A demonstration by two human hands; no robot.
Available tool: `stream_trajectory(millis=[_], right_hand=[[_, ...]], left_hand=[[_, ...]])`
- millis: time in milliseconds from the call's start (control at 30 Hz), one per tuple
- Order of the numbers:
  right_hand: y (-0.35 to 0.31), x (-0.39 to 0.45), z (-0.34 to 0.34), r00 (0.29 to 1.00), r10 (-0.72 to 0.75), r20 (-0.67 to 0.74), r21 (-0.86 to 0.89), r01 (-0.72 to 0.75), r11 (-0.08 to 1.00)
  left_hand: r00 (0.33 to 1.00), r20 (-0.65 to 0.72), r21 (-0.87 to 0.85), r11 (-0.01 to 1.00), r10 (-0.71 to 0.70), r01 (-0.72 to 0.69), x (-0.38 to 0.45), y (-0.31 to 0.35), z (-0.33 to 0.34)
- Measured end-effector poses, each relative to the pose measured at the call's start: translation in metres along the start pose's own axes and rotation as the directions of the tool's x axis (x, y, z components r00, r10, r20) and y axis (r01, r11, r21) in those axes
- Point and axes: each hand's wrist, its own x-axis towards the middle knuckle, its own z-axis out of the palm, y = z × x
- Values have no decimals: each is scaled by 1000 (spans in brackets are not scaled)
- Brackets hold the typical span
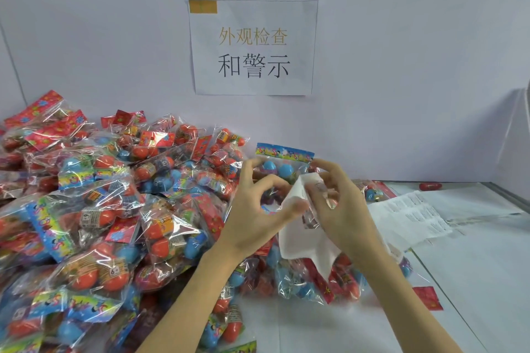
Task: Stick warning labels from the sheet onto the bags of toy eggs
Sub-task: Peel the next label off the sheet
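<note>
My left hand (pixel 255 209) and my right hand (pixel 338 209) are up close together over the table (pixel 473 281), both working at a white label sheet (pixel 304 241) that hangs crumpled between them. My left thumb lies against the sheet's upper edge with the fingers curled above it, and my right fingers are bent onto the sheet near its top; the spot where they meet is blurred, so I cannot tell whether a label is being peeled or only the sheet is pinched. Just behind my hands stands a bag of toy eggs (pixel 282 163) with a blue header card and blue eggs showing through the clear plastic; my fingers and the sheet cover its lower half, and I cannot tell which hand, if either, bears it. To the left a big heap of bagged eggs (pixel 114 203) runs off the left and bottom edges. More bags (pixel 315 281) lie under my wrists, mostly hidden. A second printed sheet (pixel 413 218) lies flat on the table to the right, its print too small to read. A lone red egg (pixel 430 186) sits near the far wall, and a paper sign (pixel 253 47) with Chinese characters hangs on it.
</note>
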Motion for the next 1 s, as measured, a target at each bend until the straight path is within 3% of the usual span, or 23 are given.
stream_trajectory(millis=[100,267,500,600,867,1000], right_hand=[[3,-1,2,1000,-15,-15,-88,14,996],[5,1,-2,998,19,-67,-42,-21,999],[3,3,-7,999,20,-31,-3,-20,1000],[1,0,-3,1000,-21,-18,-19,20,1000],[5,-3,3,993,-112,41,-257,119,959],[6,-2,1,994,-94,61,-260,107,960]], left_hand=[[1000,-3,74,997,4,-4,2,-4,2],[993,-14,99,988,-114,115,6,-14,1],[966,-12,9,966,-257,257,8,-17,1],[971,-11,4,971,-239,239,9,-17,0],[994,-9,108,988,-110,110,8,-21,4],[996,9,150,985,-90,88,8,-22,5]])
